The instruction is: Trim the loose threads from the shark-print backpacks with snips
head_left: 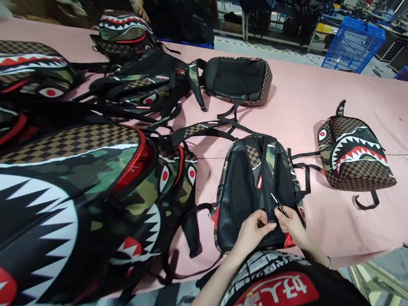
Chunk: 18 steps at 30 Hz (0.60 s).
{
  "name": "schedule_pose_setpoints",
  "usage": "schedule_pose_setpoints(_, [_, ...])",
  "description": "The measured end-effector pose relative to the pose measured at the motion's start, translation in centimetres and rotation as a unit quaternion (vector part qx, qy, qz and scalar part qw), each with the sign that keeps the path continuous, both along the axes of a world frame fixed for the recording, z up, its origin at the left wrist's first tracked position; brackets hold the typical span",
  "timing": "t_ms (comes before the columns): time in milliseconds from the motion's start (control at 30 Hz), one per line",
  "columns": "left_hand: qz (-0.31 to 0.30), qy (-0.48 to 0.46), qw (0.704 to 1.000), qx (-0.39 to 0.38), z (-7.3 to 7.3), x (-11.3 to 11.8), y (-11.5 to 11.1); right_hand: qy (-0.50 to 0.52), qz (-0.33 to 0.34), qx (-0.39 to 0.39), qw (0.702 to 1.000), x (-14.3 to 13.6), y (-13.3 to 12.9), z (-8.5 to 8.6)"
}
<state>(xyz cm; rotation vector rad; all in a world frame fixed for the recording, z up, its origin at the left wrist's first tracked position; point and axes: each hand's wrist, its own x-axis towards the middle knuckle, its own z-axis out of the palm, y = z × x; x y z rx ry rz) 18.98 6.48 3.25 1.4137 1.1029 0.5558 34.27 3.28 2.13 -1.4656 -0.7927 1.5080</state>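
Note:
A black backpack [237, 178] lies on the pink-covered table in front of me, its padded back and straps facing up. A shoulder strap [268, 164] with camouflage and checkered parts runs down its middle. My left hand [256, 229] is closed in a pinch at the strap's lower end; what its fingertips hold is too small to make out. Close beside it, my right hand [291, 222] is closed around small thread snips [278, 204], whose dark, pointed blades stick up over the backpack. Red material shows at the backpack's lower corners.
Large shark-mouth backpacks [81, 189] are piled on the left of the pink table [348, 224]. A small shark-face bag [356, 153] lies to the right, a black-backed bag [238, 80] farther back. Another person's hand [140, 8] is at the far side. A blue crate [353, 43] stands beyond.

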Motion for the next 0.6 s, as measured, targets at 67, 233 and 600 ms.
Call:
schedule_pose_setpoints(67, [0.032, -0.081, 0.994, -0.059, 0.0, -0.2, -0.2, 0.014, 0.015, 0.004, 1.0, -0.1, 0.2, 0.4])
schedule_pose_setpoints(233, [0.109, -0.15, 0.973, -0.136, 0.4, -1.7, -0.4, -0.14, 0.001, 0.1, 0.985, 0.8, 0.1, 0.9])
schedule_pose_setpoints(600, [0.18, -0.202, 0.946, -0.18, 0.9, -2.5, -0.8, -0.359, 0.085, 0.271, 0.889, 2.2, -0.4, 2.7])
